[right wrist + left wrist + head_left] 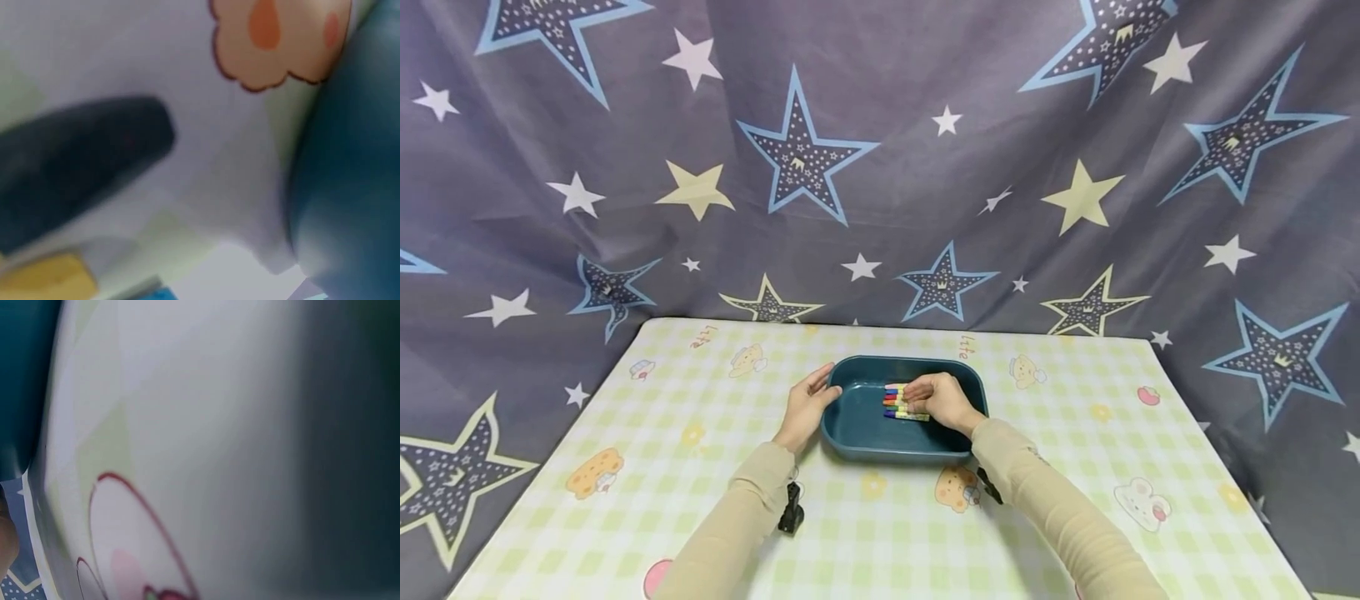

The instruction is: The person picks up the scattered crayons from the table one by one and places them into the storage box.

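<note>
So, left grip [805,408] pinches teal tray [856,423] at left rim, thumb inside. Right grip [945,402] half-curled over crayons [895,402] inside; can't tell if any's held.

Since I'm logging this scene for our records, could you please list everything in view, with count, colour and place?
tray: one, dark teal, on the tablecloth
crayons: several, mixed colours, inside the tray, partly hidden
tablecloth: one, green-white check with cartoon prints, under the tray
curtain: one, grey-purple with stars, at the back
blurred shapes: at least three, dark, yellow and blue, right wrist view; unidentifiable
wrist cameras: two, black, one by each wrist
sleeves: two, beige, on both arms
left hand: one, bare, at the tray's left rim
right hand: one, bare, over the crayons
</note>
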The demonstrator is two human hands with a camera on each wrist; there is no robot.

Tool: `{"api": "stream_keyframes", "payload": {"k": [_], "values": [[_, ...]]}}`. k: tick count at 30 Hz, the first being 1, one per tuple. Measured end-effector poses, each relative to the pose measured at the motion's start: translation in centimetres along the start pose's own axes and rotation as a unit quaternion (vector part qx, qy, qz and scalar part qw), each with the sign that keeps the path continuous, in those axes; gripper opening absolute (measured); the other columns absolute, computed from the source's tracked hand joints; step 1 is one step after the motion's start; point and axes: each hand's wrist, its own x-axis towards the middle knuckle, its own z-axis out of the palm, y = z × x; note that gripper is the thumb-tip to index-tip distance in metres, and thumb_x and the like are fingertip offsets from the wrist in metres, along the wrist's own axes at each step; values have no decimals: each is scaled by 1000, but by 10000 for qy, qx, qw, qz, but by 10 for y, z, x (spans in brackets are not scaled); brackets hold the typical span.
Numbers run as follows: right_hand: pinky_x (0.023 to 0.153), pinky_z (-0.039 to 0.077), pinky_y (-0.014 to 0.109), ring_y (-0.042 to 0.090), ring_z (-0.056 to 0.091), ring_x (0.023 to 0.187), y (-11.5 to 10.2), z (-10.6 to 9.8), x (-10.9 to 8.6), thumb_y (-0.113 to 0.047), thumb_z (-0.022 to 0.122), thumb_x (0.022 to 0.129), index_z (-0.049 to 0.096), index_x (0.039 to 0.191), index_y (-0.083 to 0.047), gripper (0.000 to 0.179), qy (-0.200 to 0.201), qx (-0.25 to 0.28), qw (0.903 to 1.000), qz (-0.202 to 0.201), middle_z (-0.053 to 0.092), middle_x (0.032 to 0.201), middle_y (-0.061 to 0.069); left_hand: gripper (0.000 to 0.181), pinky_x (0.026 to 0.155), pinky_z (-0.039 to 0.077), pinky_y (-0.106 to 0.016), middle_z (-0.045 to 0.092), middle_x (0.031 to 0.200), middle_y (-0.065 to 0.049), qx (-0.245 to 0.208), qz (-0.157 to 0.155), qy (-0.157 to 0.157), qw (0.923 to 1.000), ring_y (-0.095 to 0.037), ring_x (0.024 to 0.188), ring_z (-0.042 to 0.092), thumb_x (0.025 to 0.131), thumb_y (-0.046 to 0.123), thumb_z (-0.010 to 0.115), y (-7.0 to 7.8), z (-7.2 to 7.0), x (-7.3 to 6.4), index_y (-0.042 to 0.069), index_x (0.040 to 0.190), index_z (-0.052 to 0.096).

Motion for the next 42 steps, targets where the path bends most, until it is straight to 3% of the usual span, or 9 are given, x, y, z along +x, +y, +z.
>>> {"api": "stream_keyframes", "payload": {"k": [12, 16, 19, 23, 26, 34, 42], "values": [[72, 58, 29, 31, 66, 88, -1, -1, -1, 5, 68, 76, 67, 101, 6, 25, 153, 305, 9994, 55, 67, 96, 22, 50, 106, 38, -38, 47, 136, -16, 71, -10, -4, 10000, -28, 128, 42, 87, 10, 59, 0, -1, 0, 7, 135, 46], [70, 57, 27, 22, 68, 83, -3, -7, -3, -1, 68, 78, 69, 99, 2, 21, 314, 269, 9986, -315, 70, 92, 15, 49, 105, 39, -37, 47, 136, -15, 37, -45, -31, 10000, -27, 127, 43, 87, 9, 59, 2, 0, 2, 7, 135, 46], [71, 57, 28, 17, 68, 82, -5, -9, -5, -7, 69, 79, 69, 101, 2, 23, 406, 566, 9966, -437, 71, 93, 12, 49, 105, 39, -37, 47, 135, -15, 0, -49, -16, 10000, -28, 127, 43, 87, 8, 59, 2, -1, 2, 7, 134, 47], [83, 55, 32, 23, 66, 93, -14, -13, -7, -10, 68, 81, 64, 110, 6, 33, 488, 1136, 9923, 57, 67, 105, 18, 50, 106, 38, -38, 47, 135, -17, -85, -50, -37, 9999, -29, 128, 42, 86, 7, 59, 2, -2, 1, 5, 134, 46], [87, 53, 31, 23, 65, 98, -21, -23, -11, -11, 67, 82, 63, 112, 4, 34, 515, 1121, 9921, 230, 65, 109, 19, 50, 107, 37, -38, 47, 135, -17, -107, -69, -47, 9999, -29, 128, 42, 86, 7, 59, 1, -2, 1, 4, 135, 46], [89, 51, 26, 9, 65, 97, -32, -71, -43, -20, 68, 83, 64, 114, -2, 36, 585, 610, 9964, 93, 66, 112, 13, 50, 107, 37, -36, 48, 135, -14, 3, -86, 50, 10000, -26, 128, 43, 86, 10, 60, 0, 0, 2, 8, 135, 47], [82, 53, 19, 1, 65, 89, -6, -101, -87, -16, 68, 83, 62, 112, 6, 37, 1120, 535, 9921, 164, 65, 109, 19, 50, 107, 37, -37, 47, 136, -14, 18, -126, -7, 9999, -26, 128, 42, 86, 10, 60, 1, 2, 2, 8, 134, 47]]}}
